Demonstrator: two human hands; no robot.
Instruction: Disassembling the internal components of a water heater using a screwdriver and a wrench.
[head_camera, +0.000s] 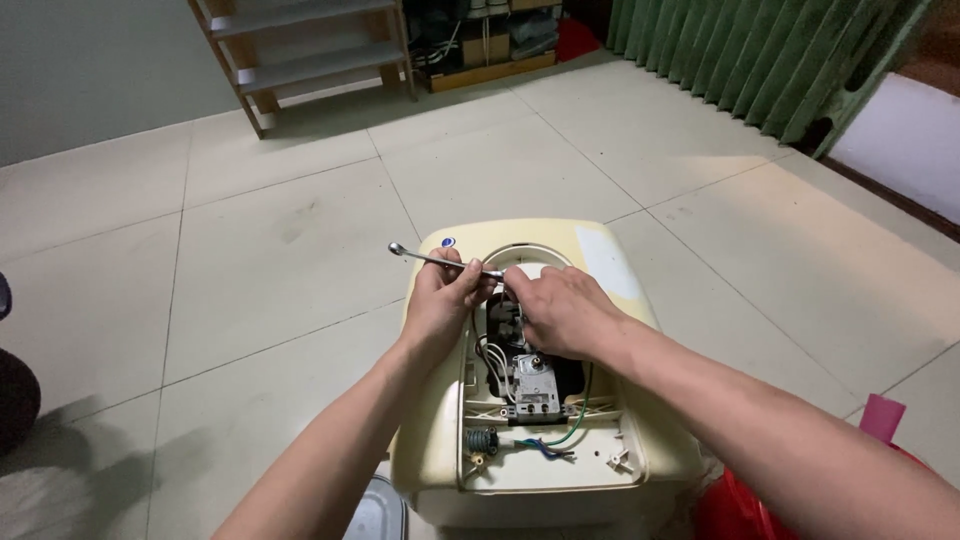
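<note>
Heater (620, 270) on floor (280, 250), shelf (300, 60) behind, wrench (430, 260) above heater

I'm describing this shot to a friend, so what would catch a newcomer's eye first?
Mid-frame, a cream appliance casing lies open on the tiled floor, wiring exposed. Above it the left hand grips a metal wrench, and the right hand reaches into the opening.

Right hand (560, 310) hides the wrench (440, 261) tip inside the cream appliance (610, 262); the appliance's near edge is cut off.

Round blue label (447, 242) on heater top
</note>
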